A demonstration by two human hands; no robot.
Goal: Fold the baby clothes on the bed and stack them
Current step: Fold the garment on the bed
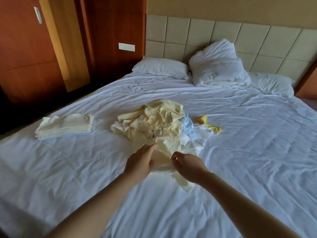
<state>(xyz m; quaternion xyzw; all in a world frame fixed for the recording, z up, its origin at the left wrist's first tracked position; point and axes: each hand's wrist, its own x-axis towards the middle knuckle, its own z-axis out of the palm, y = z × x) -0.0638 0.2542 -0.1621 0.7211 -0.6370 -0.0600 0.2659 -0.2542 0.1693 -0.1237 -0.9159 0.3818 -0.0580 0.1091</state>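
In the head view, both hands are reaching out over the middle of the bed [240,143], toward its near edge, and are holding a pale yellow garment [165,156] stretched between them. The left hand [140,162] is pinching the garment's left side, with its fingers lying along the top of the cloth and the thumb sitting under it. The right hand [187,165] is curling its fingers tightly and gripping the garment's right edge, while a loose flap is hanging down onto the sheet just below that hand. The garment's far end is touching the unfolded pile [154,121] of yellow, white and blue baby clothes, which is lying just beyond the hands at the bed's centre. A folded stack [65,126] of cream pieces is sitting well apart from the hands, near the bed's left edge. A bright yellow piece [210,125] is lying just beside the pile on its right. Pillows [161,67] and a bundled duvet [217,66] are resting against the headboard [240,31] at the bed's far edge.
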